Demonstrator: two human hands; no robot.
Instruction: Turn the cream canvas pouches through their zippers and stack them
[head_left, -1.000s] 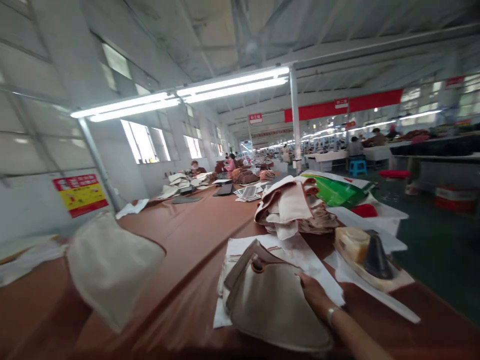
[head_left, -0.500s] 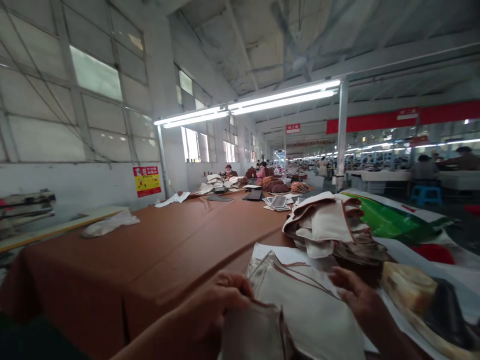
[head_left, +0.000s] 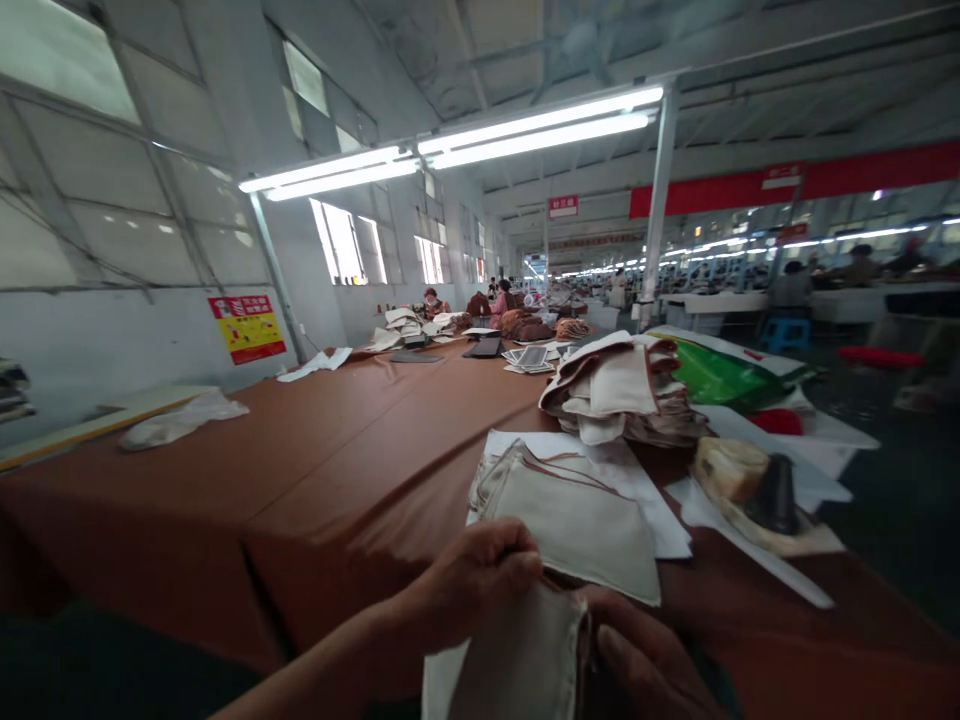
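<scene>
My left hand (head_left: 480, 575) is closed on the upper edge of a light grey sewn panel (head_left: 521, 660) with brown edging, pinched between thumb and fingers. At the panel's right edge my right hand (head_left: 649, 650) has its fingers curled round the layered side. The panel's lower part runs out of the picture. Just beyond my hands lies a stack of similar grey panels (head_left: 577, 525) with brown edges, resting on white paper (head_left: 664, 520). Behind it, a heap of folded grey and brown pieces (head_left: 607, 390) sits on the table.
Brown material covers the long table (head_left: 337, 450). To the right are a yellowish block (head_left: 727, 468), a dark cone-shaped object (head_left: 776, 495) and a green-and-white bag (head_left: 720, 372). A crumpled plastic bag (head_left: 184, 418) lies at left. People work at the far end.
My right hand has moved from beside the panel stack down and left to the held panel's edge. My left hand keeps its hold. The camera view has shifted.
</scene>
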